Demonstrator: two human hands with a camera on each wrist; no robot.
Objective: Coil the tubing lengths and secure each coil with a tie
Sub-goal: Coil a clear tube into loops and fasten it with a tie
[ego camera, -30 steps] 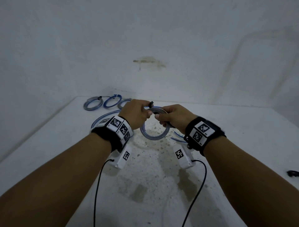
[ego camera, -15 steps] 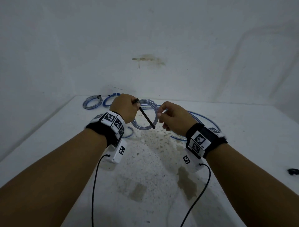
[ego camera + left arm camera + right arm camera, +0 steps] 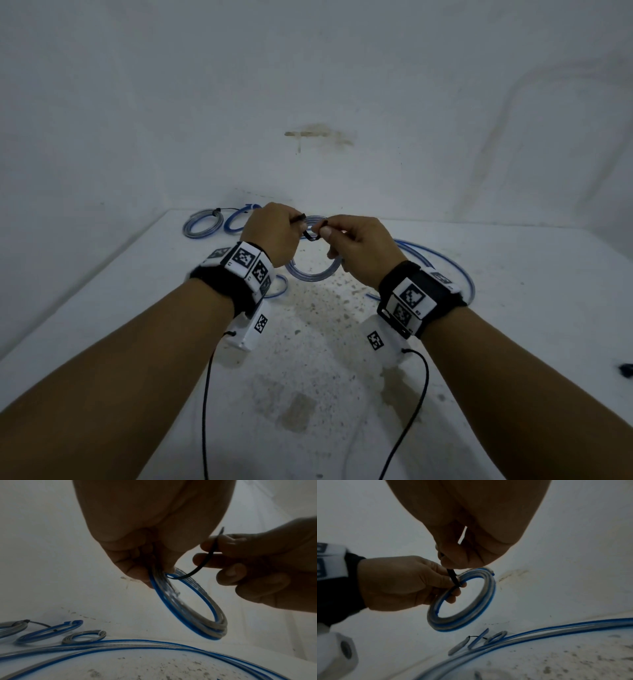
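Note:
A small coil of clear and blue tubing (image 3: pixel 313 274) hangs above the white table (image 3: pixel 513 308), upright. My left hand (image 3: pixel 298 228) grips the coil's top, with fingers curled round the strands (image 3: pixel 155 577). A black tie (image 3: pixel 310 237) runs through the coil (image 3: pixel 188 608) and bends up in a curve (image 3: pixel 202 562). My right hand (image 3: pixel 323 233) pinches the tie's free end between thumb and finger. The right wrist view shows the tie (image 3: pixel 453 578) crossing the coil (image 3: pixel 462 609) at my left hand (image 3: pixel 402 582). One tie end pokes out above my left knuckles.
Three small tied coils (image 3: pixel 202 224) lie at the table's back left corner (image 3: pixel 51 630). A long loose length of tubing (image 3: pixel 445 263) curves over the table behind my hands. A small dark object (image 3: pixel 627 370) lies at the right edge. Walls close the back and left.
Half a second ago the tie stuck out straight from my left hand and my right hand was apart. Now my right hand pinches its free end and has bent it; the hands are closer.

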